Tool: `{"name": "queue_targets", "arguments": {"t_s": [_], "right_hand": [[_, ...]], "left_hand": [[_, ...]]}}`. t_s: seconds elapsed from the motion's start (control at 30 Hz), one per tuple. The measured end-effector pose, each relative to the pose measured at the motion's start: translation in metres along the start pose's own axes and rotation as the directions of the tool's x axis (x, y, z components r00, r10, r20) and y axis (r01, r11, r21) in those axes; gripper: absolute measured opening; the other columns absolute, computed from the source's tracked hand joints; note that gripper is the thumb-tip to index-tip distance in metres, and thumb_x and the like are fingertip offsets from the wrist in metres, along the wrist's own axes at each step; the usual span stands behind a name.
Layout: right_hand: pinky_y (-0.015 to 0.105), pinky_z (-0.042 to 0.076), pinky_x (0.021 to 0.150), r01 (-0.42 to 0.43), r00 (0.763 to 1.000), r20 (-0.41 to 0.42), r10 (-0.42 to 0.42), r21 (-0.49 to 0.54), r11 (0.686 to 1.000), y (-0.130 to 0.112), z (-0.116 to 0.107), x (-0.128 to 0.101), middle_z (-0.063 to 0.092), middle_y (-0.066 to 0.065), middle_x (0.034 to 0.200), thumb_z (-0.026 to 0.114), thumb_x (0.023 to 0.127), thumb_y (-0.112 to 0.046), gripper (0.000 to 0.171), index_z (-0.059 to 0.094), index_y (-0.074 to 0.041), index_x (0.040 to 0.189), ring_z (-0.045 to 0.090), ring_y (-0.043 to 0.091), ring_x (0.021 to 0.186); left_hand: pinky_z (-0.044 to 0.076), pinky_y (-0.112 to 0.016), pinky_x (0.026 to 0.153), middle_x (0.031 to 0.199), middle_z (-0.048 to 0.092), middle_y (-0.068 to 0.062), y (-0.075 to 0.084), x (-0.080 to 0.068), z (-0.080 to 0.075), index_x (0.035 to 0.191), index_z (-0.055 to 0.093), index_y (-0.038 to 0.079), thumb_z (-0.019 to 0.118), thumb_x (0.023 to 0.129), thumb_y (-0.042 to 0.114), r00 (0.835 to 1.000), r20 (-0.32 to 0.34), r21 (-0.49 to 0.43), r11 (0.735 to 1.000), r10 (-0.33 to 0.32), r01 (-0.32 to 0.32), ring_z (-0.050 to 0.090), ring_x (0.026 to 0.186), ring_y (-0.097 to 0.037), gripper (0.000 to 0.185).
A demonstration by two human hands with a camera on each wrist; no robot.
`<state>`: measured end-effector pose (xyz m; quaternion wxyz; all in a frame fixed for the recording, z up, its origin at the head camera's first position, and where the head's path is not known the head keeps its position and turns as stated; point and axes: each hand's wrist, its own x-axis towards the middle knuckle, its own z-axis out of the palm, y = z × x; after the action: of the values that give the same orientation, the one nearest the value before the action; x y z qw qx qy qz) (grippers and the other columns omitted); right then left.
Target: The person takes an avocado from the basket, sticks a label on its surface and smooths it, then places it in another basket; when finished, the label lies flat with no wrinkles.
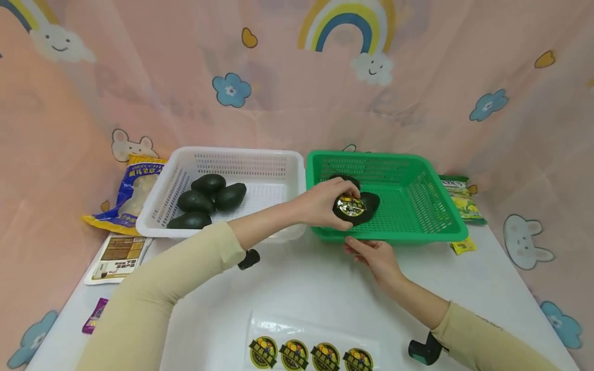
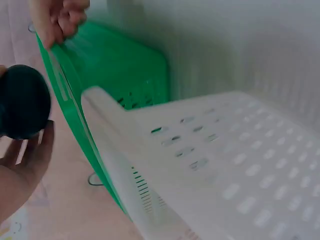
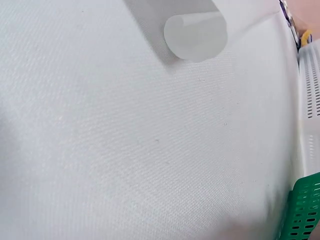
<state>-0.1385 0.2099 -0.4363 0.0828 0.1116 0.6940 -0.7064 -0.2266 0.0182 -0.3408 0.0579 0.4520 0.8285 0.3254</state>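
- The left hand (image 1: pixel 320 203) curls its fingers (image 1: pixel 345 191) round a dark avocado (image 1: pixel 353 208) and holds it just over the near rim of the green basket (image 1: pixel 436 206); in the left wrist view the same avocado (image 2: pixel 22 102) sits against the palm with the fingers behind it.
- The right hand (image 1: pixel 373 255) lies just below the avocado, outside the near wall of the basket, its fingers loosely straight and holding nothing; its fingertips are near or touching the rim, I cannot tell which.
- To do this step well, I judge the left fingers should keep off the sticker (image 1: pixel 351 206) on top, so the grip does not lift or crease its edge, and should let go only once the avocado rests on the basket floor.
- The free right hand would do best steadying the basket wall, since the light plastic may slide on the table (image 1: pixel 297 288).
- The avocado is near black, rounded and smooth, with 1 shiny round sticker in gold and yellow facing up.
- Just behind the fingers, inside the green basket, lie 2 more dark avocados (image 1: pixel 345 180), partly hidden.
- To the left of the fingers, the white basket (image 1: pixel 185 159) holds 4 bare avocados (image 1: pixel 209 184).
- Nearest the person, below both hands, a sticker sheet (image 1: pixel 308 353) shows 4 round stickers.
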Motion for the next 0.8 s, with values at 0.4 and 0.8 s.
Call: {"name": "queue_targets", "arguments": {"t_s": [0.4, 0.8], "right_hand": [[0.025, 0.053, 0.071, -0.008, 1.000, -0.013, 0.008, 0.017, 1.000, 0.006, 0.008, -0.001, 0.073, -0.001, 0.082, 0.073, 0.090, -0.025, 0.034, 0.070, 0.005, 0.105, 0.068, 0.012, 0.085], [0.030, 0.053, 0.073, 0.047, 0.935, 0.355, 0.015, -0.165, 0.985, -0.016, 0.031, -0.009, 0.068, 0.006, 0.092, 0.067, 0.093, -0.023, 0.027, 0.066, 0.002, 0.104, 0.062, 0.020, 0.088]], "left_hand": [[0.052, -0.033, 0.082, 0.099, 0.068, 0.003, -0.013, -0.048, 0.016, 0.102, 0.068, 0.010, 0.071, 0.089, 0.015, 0.986, -0.053, -0.479, 0.871, -0.156, 0.112, 0.064, 0.088, -0.013, 0.014], [0.054, -0.034, 0.084, 0.109, 0.065, -0.018, -0.060, -0.192, 0.028, 0.117, 0.064, -0.002, 0.065, 0.095, 0.031, 0.799, 0.083, -0.727, 0.512, -0.595, 0.457, 0.061, 0.098, -0.027, 0.039]]}}
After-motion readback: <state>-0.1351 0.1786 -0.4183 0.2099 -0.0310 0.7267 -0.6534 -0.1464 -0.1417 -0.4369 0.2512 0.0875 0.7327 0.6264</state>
